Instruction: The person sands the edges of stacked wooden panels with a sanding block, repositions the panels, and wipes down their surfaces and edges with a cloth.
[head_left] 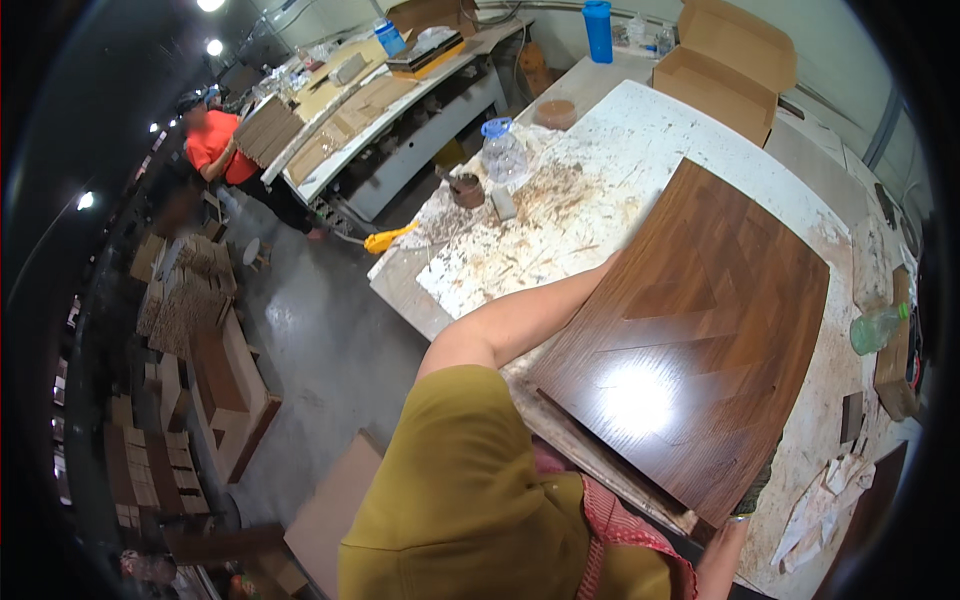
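A dark brown wooden panel (700, 300) with a glossy patterned face lies tilted over the white worktable in front of me, a lamp reflecting on it. My left forearm (545, 310) reaches to its left edge, where the panel hides my left hand. At the near right corner, my right forearm (722, 565) wears a bangle at the wrist. Something dark green, perhaps a glove, covers my right hand (764, 490), which grips the panel's edge; its fingers are mostly hidden.
The stained worktable (620, 130) bears a plastic jug (503, 155), a brown pot (467, 190) and a block (502, 204). An open cardboard box (720, 85) stands behind. Right of the panel are a green bottle (876, 330) and a crumpled cloth (825, 510). Another person (215, 145) carries boards far left.
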